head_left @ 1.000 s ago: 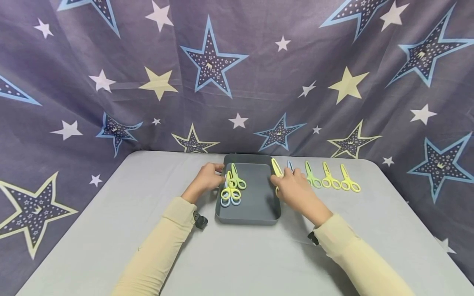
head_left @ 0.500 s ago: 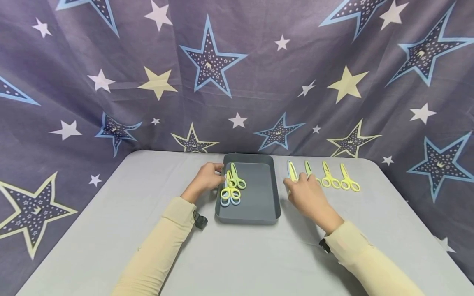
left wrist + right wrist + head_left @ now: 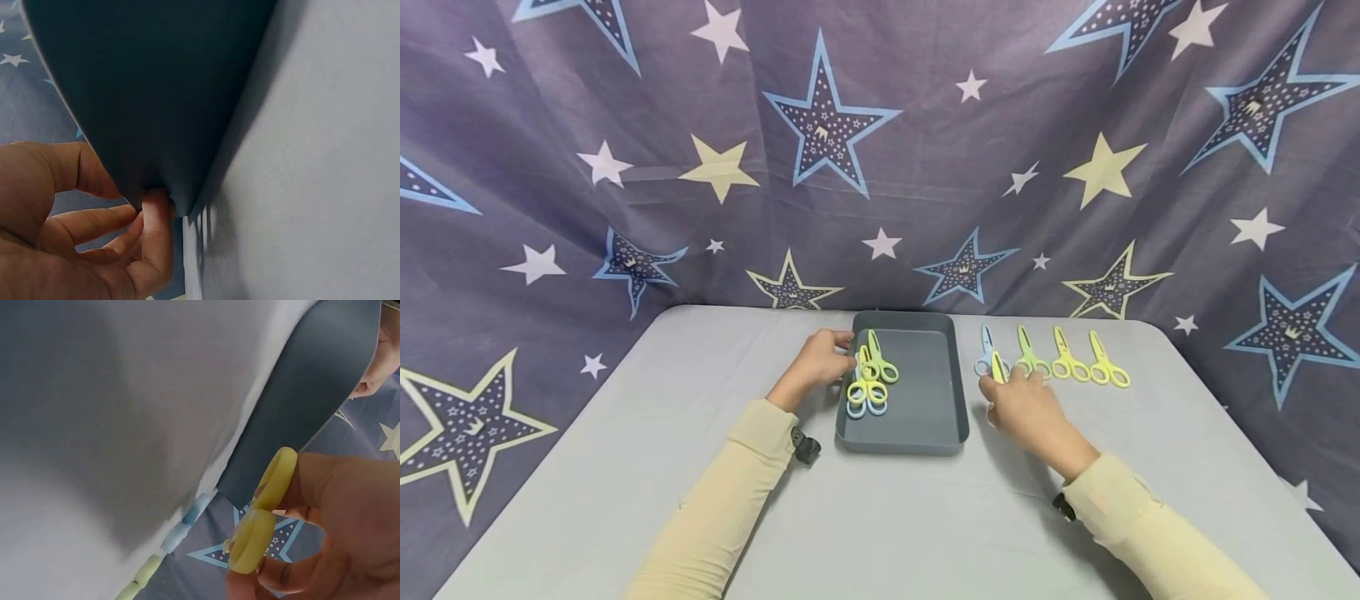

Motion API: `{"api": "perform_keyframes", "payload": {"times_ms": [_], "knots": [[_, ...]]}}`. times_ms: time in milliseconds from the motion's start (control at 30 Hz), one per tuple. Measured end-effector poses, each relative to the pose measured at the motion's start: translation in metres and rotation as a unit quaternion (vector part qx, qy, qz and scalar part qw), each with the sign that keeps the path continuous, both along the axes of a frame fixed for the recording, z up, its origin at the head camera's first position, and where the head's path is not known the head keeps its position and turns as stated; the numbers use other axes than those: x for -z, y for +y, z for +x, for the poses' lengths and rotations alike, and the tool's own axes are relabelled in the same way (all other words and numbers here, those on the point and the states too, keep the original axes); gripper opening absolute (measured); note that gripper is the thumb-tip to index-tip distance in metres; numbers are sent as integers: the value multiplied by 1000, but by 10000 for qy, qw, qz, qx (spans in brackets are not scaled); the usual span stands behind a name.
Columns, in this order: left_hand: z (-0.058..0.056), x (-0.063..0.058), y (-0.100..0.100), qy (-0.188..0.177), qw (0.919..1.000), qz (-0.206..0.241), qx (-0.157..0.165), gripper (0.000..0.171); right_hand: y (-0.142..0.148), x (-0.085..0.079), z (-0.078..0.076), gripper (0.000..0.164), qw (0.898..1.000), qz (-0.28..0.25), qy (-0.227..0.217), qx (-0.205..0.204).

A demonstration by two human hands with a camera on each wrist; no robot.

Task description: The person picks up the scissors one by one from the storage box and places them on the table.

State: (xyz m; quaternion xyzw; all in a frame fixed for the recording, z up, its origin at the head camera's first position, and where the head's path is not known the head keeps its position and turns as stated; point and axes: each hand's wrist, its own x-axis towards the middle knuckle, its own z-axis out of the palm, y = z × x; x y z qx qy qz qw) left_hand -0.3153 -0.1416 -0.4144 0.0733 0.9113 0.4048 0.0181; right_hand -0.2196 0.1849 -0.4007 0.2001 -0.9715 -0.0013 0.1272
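Note:
My left hand (image 3: 822,358) grips the left wall of a grey tray (image 3: 925,400), fingers over its rim; in the left wrist view a fingertip presses the wall's outer side. My right hand (image 3: 1028,408), right of the tray, pinches yellow scissors (image 3: 278,478) by the handle rings. Their blades point away from me, overlapping the blue scissors (image 3: 987,340) on the table in the head view. Along the tray's left side lie green scissors (image 3: 882,362), with yellow scissors (image 3: 867,392) on top of blue scissors (image 3: 854,412).
To the right of the blue pair, green scissors (image 3: 1025,342) and two yellow pairs, one (image 3: 1062,350) beside the other (image 3: 1101,354), continue a row on the white-covered table (image 3: 880,517). A star-patterned curtain (image 3: 880,167) hangs behind the table's far edge.
My right hand has carried the yellow scissors rightward from the tray's right rim to the blue scissors, then slightly toward me, uncovering the blue pair. My left hand has stayed on the tray.

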Motion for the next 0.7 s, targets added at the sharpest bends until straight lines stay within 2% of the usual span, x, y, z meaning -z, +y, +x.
{"api": "perform_keyframes", "payload": {"times_ms": [300,700], "knots": [[0,0,0,9,10000,5,18,66,-1,5,1,18,9978,-29,-651,149],[0,0,-1,-83,9999,25,51,65,-3,5,2,14,9936,-28,-1124,117]]}}
